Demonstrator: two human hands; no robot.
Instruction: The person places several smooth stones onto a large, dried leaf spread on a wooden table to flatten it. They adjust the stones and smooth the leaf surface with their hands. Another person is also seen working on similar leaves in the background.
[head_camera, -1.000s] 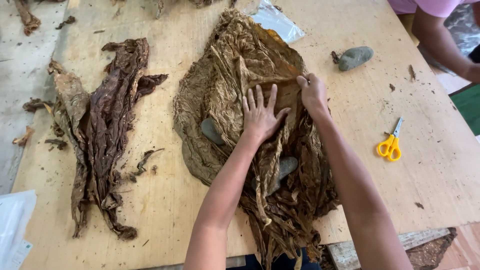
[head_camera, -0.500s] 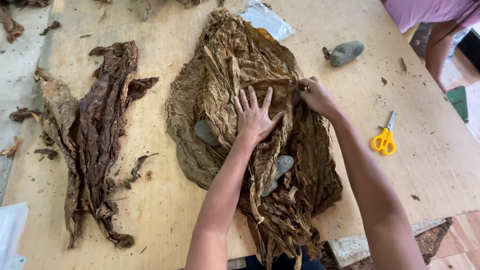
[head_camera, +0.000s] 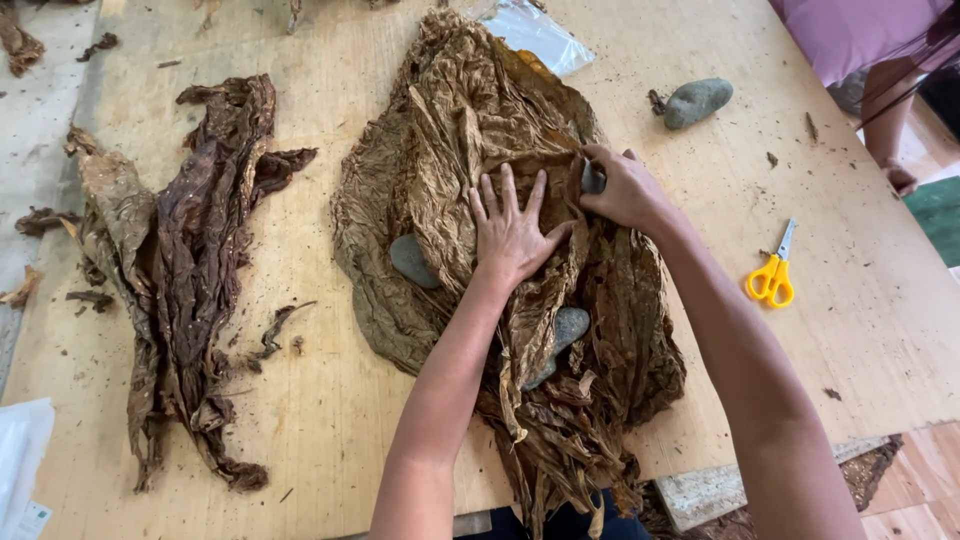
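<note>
Probably light, thin and brittle, prone to tearing: best pressed flat with open palms and lifted from the stalk ends near the bottom edge rather than by the papery blades. Stack of dried tobacco leaves (head_camera: 470, 150), tan to brown, crinkled and veined, fanned across the centre of the frame on the plywood table (head_camera: 870, 330). Left hand (head_camera: 513, 228) spread wide, flat on the top leaf. Right hand (head_camera: 622, 188) curled around a small grey stone (head_camera: 593, 180) at the leaf's right edge. Two more flat stones (head_camera: 413, 260) resting on the pile. Darker leaf bundle (head_camera: 180, 260) at left, yellow scissors (head_camera: 771, 276) at right.
</note>
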